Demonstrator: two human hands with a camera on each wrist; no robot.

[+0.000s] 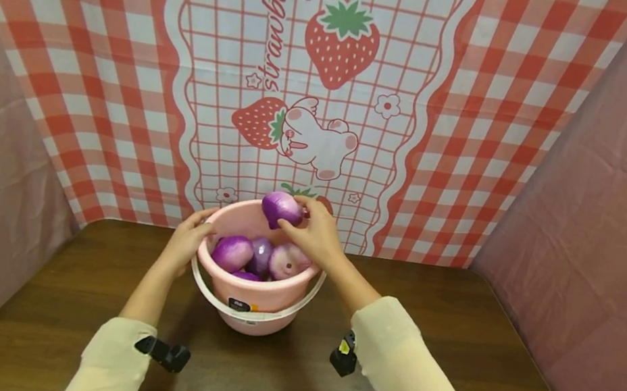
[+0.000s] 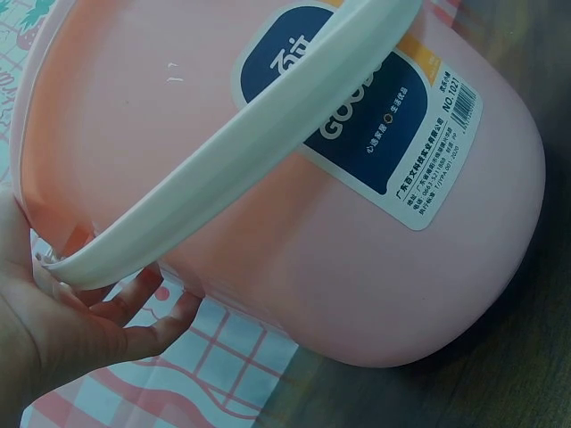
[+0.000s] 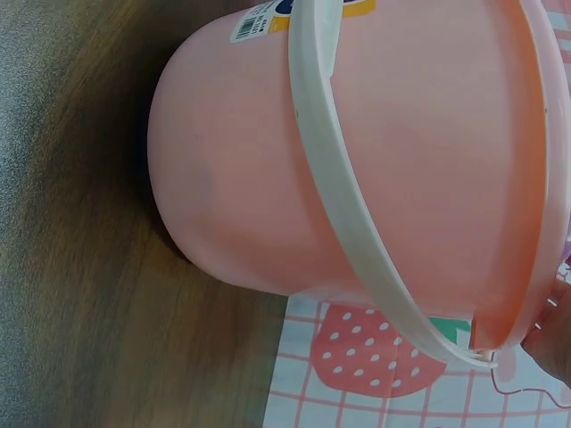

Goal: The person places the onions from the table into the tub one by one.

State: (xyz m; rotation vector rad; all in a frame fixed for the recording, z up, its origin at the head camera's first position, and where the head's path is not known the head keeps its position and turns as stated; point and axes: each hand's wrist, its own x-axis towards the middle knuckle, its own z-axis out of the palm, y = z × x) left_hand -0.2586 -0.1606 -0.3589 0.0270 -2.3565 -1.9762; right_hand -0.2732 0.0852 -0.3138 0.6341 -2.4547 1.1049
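Note:
A pink plastic bucket [image 1: 288, 294] stands upright on the wooden table, its white handle [image 2: 210, 169] hanging down at the front over a dark label. At its left side my left hand [image 1: 185, 243] grips the rim, fingers along the outer wall near the handle's hinge. My right hand [image 1: 316, 231] pinches a purple onion [image 1: 280, 209] between thumb and fingers, just over the back right of the rim. Inside the bucket lie several more onions, among them a purple one [image 1: 232, 252] and a paler one [image 1: 286, 261]. In the right wrist view only part of the right hand [image 3: 555, 334] shows; its onion is mostly hidden.
Brown wooden table [image 1: 428, 364] surrounds the bucket. A red-checked strawberry cloth [image 1: 337, 49] hangs close behind it, and pink cloth walls [image 1: 609, 235] rise at both sides. Black wrist cameras [image 1: 344, 354] sit on the cream sleeves.

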